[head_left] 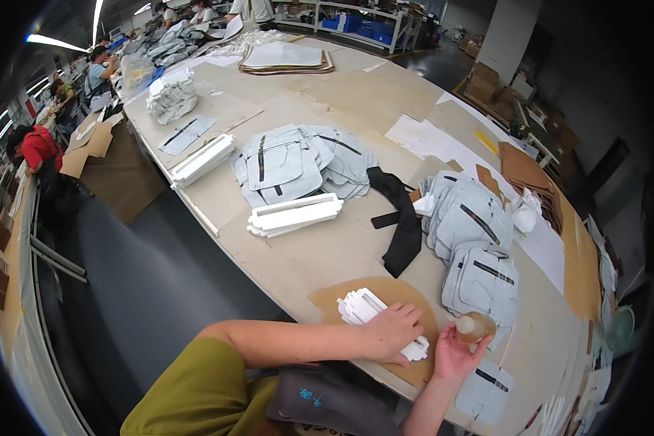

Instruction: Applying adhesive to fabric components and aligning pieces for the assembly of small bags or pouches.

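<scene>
My left hand [394, 333] lies across a small stack of white slotted frame pieces [360, 305], fingers curled over its near part. The stack rests on a brown rounded board [325, 296] at the table's near edge. Just to the right, my right hand [455, 357] grips a small clear bottle [474, 328] of amber liquid, tilted in the fingers. Beyond the bottle, grey fabric panels with dark zipper strips [479, 280] lie in overlapping piles. A single grey panel [485, 392] sits beside my right forearm.
Two more stacks of white frames [296, 215] [203, 160] stand farther left, near another pile of grey panels [283, 163]. A black fabric strip [403, 243] lies mid-table. Brown sheets [523, 174] line the right side. Several people work at the far left, one in red [40, 149].
</scene>
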`<move>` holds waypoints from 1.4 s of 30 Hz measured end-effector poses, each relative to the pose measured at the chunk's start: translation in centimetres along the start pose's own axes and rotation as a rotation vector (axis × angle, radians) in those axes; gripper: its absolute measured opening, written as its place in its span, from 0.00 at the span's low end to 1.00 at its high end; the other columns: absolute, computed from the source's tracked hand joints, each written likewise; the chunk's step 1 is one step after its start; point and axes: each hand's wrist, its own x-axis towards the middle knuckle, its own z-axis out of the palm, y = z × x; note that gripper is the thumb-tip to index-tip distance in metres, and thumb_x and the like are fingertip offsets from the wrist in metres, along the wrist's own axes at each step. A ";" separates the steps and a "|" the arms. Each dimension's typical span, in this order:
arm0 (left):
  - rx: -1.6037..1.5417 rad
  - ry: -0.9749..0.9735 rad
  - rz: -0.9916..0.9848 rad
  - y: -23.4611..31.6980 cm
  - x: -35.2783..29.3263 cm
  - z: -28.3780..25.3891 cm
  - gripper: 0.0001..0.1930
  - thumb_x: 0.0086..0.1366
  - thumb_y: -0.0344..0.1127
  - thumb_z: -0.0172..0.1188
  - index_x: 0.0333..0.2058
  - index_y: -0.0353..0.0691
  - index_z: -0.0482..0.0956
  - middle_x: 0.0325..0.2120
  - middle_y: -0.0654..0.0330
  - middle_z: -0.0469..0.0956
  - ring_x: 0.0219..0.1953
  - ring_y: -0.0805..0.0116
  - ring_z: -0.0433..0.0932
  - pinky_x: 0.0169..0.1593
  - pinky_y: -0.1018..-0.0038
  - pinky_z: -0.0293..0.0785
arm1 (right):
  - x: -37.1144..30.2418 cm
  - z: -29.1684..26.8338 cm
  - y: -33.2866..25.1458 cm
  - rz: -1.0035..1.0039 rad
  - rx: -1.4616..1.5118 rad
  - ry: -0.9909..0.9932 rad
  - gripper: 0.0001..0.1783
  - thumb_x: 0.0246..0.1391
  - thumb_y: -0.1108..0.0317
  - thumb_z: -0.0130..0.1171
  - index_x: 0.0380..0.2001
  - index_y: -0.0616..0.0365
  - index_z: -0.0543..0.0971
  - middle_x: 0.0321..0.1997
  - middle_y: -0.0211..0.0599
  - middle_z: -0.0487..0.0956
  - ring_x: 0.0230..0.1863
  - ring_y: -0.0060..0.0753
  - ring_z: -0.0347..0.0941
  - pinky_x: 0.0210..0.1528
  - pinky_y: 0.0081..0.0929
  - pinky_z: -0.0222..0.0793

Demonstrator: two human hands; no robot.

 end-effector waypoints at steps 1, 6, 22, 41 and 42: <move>0.001 0.009 -0.012 -0.1 0.1 0.1 0.36 0.46 0.51 0.74 0.50 0.36 0.74 0.43 0.54 0.70 0.49 0.56 0.68 0.51 0.66 0.64 | 0.0 0.0 0.1 0.007 -0.011 0.011 0.29 0.56 0.52 0.65 0.57 0.50 0.71 0.58 0.38 0.74 0.58 0.41 0.69 0.56 0.42 0.66; -0.070 0.052 -0.021 -0.1 0.2 0.4 0.32 0.47 0.49 0.74 0.46 0.35 0.75 0.42 0.55 0.70 0.49 0.57 0.68 0.50 0.66 0.64 | 0.1 0.1 0.0 -0.034 -0.012 0.063 0.29 0.56 0.52 0.66 0.57 0.50 0.71 0.58 0.37 0.74 0.58 0.39 0.70 0.55 0.42 0.65; -0.034 0.073 0.001 0.0 0.0 0.8 0.31 0.49 0.51 0.72 0.46 0.35 0.76 0.41 0.54 0.69 0.48 0.57 0.67 0.50 0.66 0.64 | 0.0 0.3 0.1 0.002 0.000 0.007 0.29 0.56 0.53 0.66 0.57 0.50 0.72 0.58 0.39 0.75 0.57 0.43 0.70 0.56 0.43 0.64; -0.142 0.428 -0.057 -3.0 -9.5 -0.4 0.17 0.57 0.35 0.67 0.46 0.42 0.80 0.43 0.61 0.75 0.48 0.60 0.72 0.51 0.65 0.70 | -0.4 1.1 0.8 -0.047 -0.055 0.033 0.29 0.53 0.55 0.68 0.55 0.55 0.72 0.56 0.40 0.75 0.57 0.41 0.69 0.54 0.39 0.65; -0.144 0.431 -0.058 -2.6 -9.7 -0.5 0.17 0.57 0.35 0.67 0.46 0.42 0.80 0.43 0.61 0.75 0.48 0.60 0.72 0.51 0.65 0.70 | -0.3 1.1 0.8 -0.055 -0.047 0.055 0.29 0.54 0.55 0.67 0.55 0.55 0.72 0.55 0.40 0.75 0.56 0.41 0.69 0.54 0.39 0.66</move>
